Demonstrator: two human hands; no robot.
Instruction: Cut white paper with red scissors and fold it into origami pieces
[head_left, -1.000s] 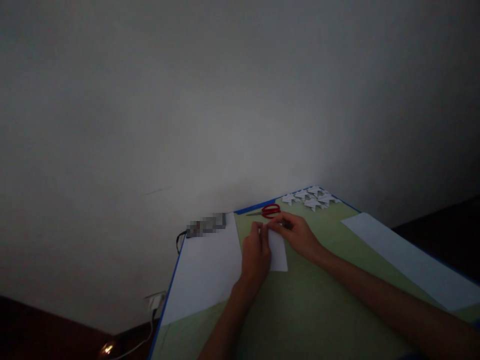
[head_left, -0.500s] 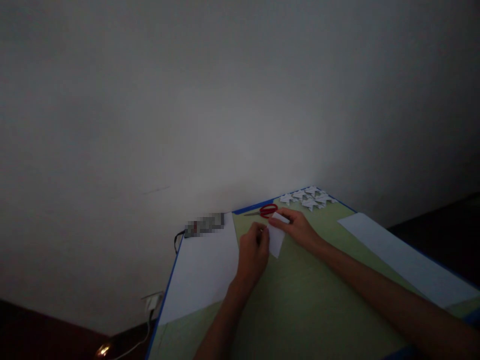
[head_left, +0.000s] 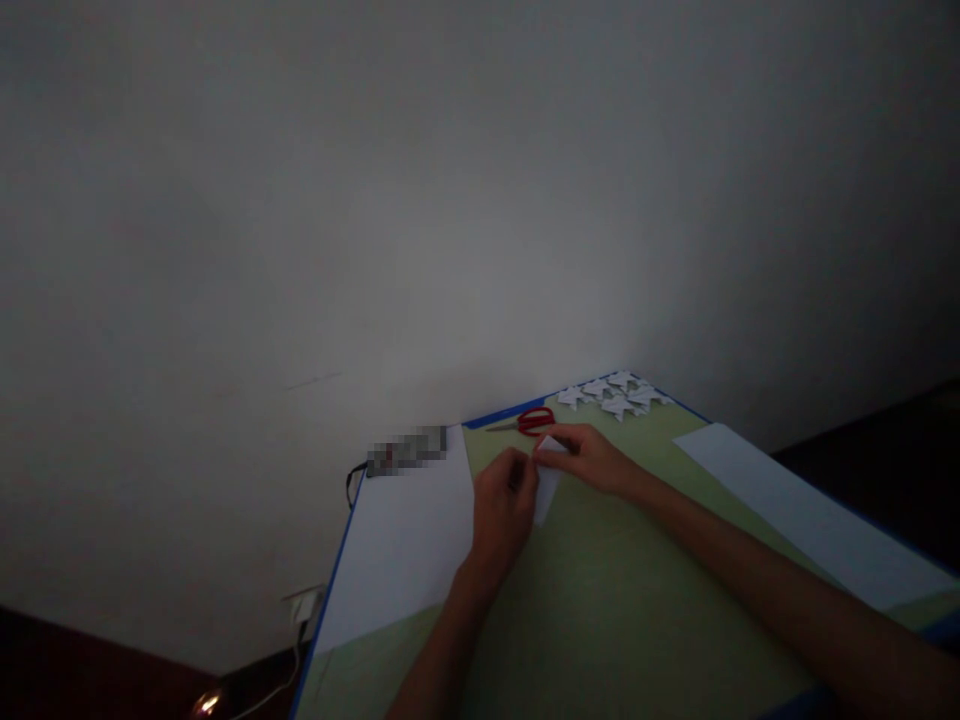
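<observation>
A small white piece of paper is held between my two hands above the green tabletop. My left hand is closed on its left edge, thumb and fingers pinched together. From the right, my right hand pinches the paper's upper part, and the fingers of both hands nearly meet. Part of the paper is hidden behind them. Just beyond the hands lies a pair of scissors with red handles, blades pointing left. Several folded white paper shapes with pointed corners lie at the far corner.
A large white sheet covers the table's left side, with a blurred-out flat object at its far end. On the right lies another white sheet. Blue edging runs round the green table. Behind stands a wall.
My right hand has moved slightly left and down, closer to my left hand. The paper now shows narrower between them. The view has shifted very slightly.
</observation>
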